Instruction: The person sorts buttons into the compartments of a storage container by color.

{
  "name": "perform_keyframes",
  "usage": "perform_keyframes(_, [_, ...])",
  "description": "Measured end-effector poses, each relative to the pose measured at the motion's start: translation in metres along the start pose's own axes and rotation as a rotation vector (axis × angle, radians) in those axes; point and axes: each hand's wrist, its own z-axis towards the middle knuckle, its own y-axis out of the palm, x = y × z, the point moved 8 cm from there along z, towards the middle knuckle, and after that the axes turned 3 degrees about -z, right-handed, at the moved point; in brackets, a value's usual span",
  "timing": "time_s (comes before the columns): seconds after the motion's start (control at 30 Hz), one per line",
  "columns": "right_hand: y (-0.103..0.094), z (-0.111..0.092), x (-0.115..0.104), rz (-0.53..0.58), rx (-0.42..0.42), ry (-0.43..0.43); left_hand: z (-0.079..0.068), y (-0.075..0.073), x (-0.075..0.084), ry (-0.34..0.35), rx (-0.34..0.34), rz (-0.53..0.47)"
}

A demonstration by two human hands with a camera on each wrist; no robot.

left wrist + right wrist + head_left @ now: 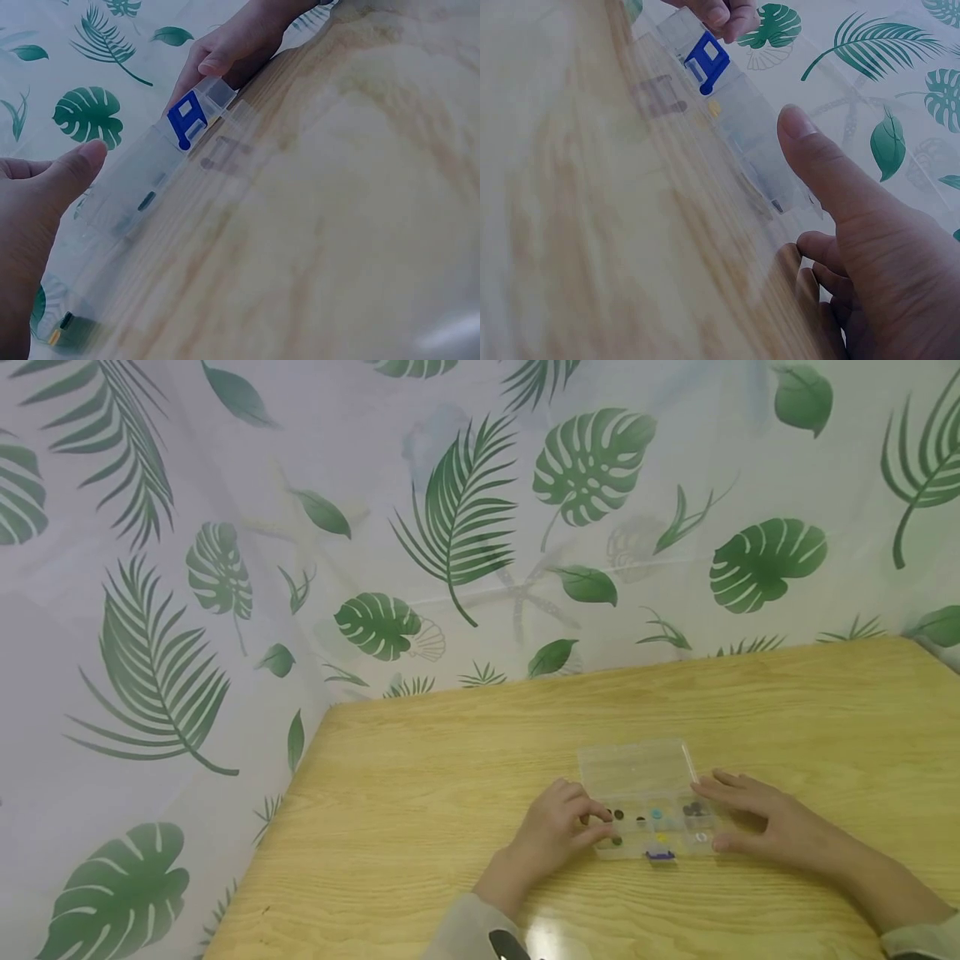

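Note:
A clear plastic compartment box (633, 852) lies on the table with its transparent lid (637, 768) raised at the back. Small black, blue, yellow and white pieces sit in its compartments. A blue clip (187, 120) shows at the box's front wall. My left hand (555, 822) reaches over the left compartments, bent index finger and thumb slightly apart near dark round pieces (618, 815). No piece shows between those fingertips. At the right end my right hand (780, 827) spreads around the box, index finger by the back corner and thumb by the front corner.
The wood-grain table (420, 793) extends around the box, with its back edge against a white leaf-print curtain (480, 527). In the left wrist view, a small green and yellow item (61, 326) shows at the lower left, partly blurred.

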Motion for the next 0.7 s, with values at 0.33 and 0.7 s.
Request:
perform_keyframes(0.33, [0.000, 0.000, 0.003, 0.011, 0.001, 0.015, -0.004, -0.004, -0.010, -0.060, 0.020, -0.010])
perform_keyframes(0.7, [0.000, -0.001, 0.000, -0.016, 0.010, -0.010, -0.016, -0.002, -0.032, -0.248, -0.095, -0.147])
